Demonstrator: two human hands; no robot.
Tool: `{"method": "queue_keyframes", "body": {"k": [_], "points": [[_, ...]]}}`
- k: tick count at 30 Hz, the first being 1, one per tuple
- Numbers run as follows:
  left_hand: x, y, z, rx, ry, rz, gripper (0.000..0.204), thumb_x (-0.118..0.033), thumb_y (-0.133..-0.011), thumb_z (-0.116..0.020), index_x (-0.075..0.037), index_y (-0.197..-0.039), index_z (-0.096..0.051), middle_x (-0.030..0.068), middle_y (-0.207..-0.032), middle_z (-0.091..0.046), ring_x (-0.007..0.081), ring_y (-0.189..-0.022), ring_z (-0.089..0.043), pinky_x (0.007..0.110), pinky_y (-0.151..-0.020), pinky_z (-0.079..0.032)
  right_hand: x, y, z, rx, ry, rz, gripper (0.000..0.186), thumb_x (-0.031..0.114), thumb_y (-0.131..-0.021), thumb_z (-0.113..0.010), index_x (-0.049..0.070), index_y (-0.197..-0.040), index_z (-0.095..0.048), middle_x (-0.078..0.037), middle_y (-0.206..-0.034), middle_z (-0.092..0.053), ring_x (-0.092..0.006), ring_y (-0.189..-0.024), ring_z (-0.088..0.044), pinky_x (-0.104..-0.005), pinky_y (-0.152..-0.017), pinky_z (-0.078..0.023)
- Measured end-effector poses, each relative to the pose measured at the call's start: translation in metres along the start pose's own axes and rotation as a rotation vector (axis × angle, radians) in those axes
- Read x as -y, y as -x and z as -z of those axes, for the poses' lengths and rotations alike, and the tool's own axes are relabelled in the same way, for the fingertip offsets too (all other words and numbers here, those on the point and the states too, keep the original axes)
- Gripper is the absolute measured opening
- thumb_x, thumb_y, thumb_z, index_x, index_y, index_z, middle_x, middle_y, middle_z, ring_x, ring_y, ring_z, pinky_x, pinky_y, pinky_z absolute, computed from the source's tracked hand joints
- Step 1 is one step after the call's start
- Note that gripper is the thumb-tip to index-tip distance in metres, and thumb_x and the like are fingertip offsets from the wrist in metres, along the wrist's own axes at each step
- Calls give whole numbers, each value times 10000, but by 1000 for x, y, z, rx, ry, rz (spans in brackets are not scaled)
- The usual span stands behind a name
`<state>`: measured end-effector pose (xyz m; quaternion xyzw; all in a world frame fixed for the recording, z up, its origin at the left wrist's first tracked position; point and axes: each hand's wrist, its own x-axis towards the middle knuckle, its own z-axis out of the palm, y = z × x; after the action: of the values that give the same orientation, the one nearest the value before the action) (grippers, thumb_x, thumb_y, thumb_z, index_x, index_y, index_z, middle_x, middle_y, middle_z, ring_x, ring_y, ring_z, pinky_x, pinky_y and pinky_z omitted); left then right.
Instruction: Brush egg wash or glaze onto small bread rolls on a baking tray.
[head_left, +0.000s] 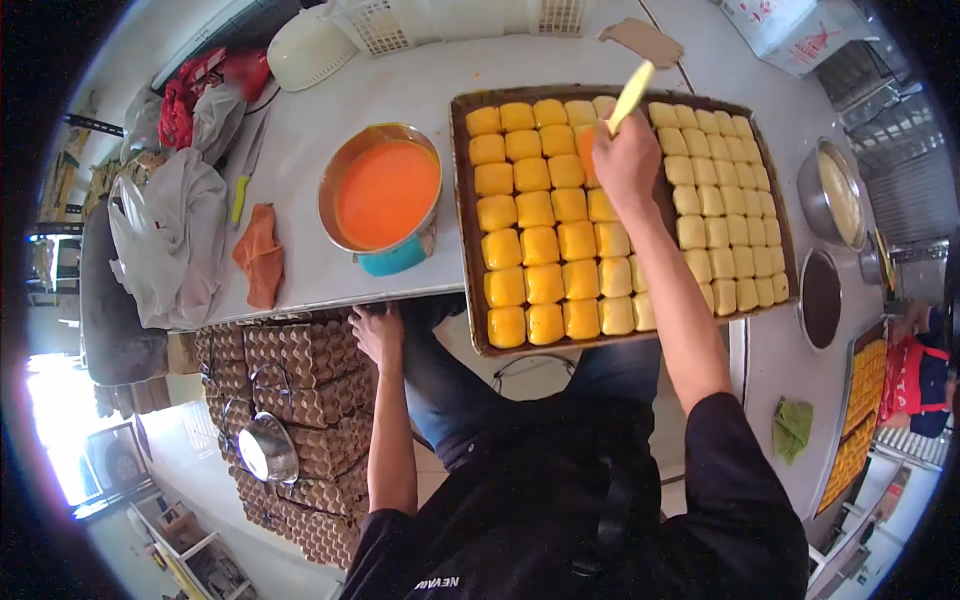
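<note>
Nearest the person, the left hand [378, 335] rests on the near edge of the table [330, 100], fingers curled over the rim and holding nothing. Below it, beside the person's legs, stand stacks of brown egg cartons [300, 400] with a small steel bowl [267, 448] on them.

Further out, the right hand [625, 160] reaches across the baking tray [465, 200], closed around a yellow-handled brush [631, 95]. The handle slants up and away to the right, while the bristle end points down and left onto the dough pieces [545, 250]. The brush sits over the far middle of the tray, on the line between the deep-yellow glazed pieces on the left and the paler pieces [720, 220] on the right. So the unglazed rows lie to the right of that hand, and the tray's long axis runs left to right. The orange wash in its metal bowl [385, 190] lies left of the tray, nearer the left hand, but the right hand holds the brush.

On the white table also lie an orange cloth [260, 255], a knife [243, 175], and two round metal pans [830, 240] to the right. Beyond are a white basket [440, 20] and a heap of plastic bags [170, 220]. At the right edge another person [915, 375] stands by a second tray of buns [855, 420].
</note>
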<state>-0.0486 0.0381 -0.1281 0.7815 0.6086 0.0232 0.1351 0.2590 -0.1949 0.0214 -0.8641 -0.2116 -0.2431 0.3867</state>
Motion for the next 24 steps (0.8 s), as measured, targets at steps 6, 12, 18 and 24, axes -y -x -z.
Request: {"method": "queue_keyframes", "body": {"k": [6,12,18,24], "points": [[-2,-2,5,-15,-27,-4,773,-502,-786,-587,22,-1305,-354,259,-1293,-410,410,-1143,-460,513,-899,-420,5,-21,-22,134,-150,-127,154,84,-761,-628,33,-894,-571,-154,-764,-620,-320,-735,-619,-380,-658,-475],[-1,-4,1,-15,-31,-19,788,-517,-787,-597,17,-1309,-345,268,-1277,-412,428,-1145,-452,522,-887,-425,-19,-53,-50,45,22,-129,189,129,-750,-638,40,-903,-574,-157,-761,-626,-339,-737,-620,-421,-667,-477],[-3,1,6,-13,-55,8,746,-454,-773,-617,20,-1291,-367,249,-1280,-420,394,-1142,-458,508,-888,-421,-14,-63,-42,5,-165,-202,175,136,-770,-639,48,-913,-593,-164,-816,-640,-320,-741,-625,-389,-675,-485],[-4,-2,-1,-20,-56,-45,736,-424,-770,-629,23,-1292,-364,254,-1298,-407,391,-1154,-448,507,-899,-414,-34,-66,-24,359,97,337,134,101,-766,-667,28,-871,-630,-149,-814,-646,-298,-732,-634,-393,-659,-486]]}}
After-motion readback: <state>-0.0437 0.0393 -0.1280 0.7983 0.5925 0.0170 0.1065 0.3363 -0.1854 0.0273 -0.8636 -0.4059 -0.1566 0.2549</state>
